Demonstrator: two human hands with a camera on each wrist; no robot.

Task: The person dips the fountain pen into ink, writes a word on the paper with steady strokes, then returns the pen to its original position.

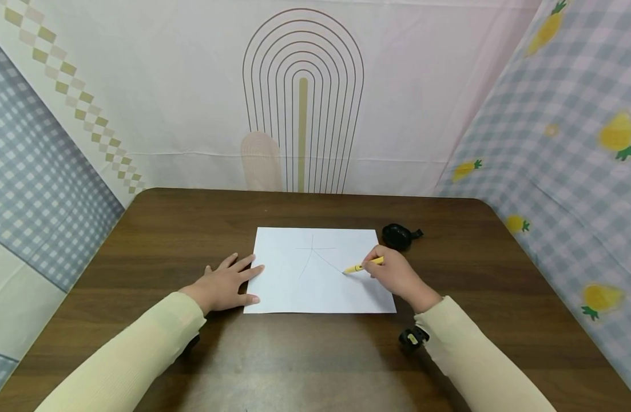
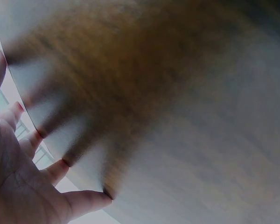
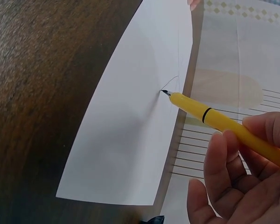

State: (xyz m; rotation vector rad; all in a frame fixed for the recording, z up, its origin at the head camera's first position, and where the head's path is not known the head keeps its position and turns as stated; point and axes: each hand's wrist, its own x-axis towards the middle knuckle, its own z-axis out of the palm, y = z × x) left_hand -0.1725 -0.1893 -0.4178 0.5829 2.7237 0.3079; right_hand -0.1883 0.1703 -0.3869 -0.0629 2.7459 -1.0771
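A white sheet of paper lies on the brown table, bearing thin lines: an upright stroke, a level stroke across it, and two slanting strokes spreading downward. My right hand pinches a yellow fountain pen between thumb and fingers. The pen's dark nib touches the paper at the lower end of the right slanting line. At the sheet's left edge, my left hand rests with fingers spread, several fingertips on the paper. In the left wrist view that hand shows its straight fingers from the palm side.
Just beyond the paper's upper right corner sits a round black object with a short tab; its kind is unclear. The wooden table meets a patterned white cloth at its far edge. Checked cloth hangs at the right side.
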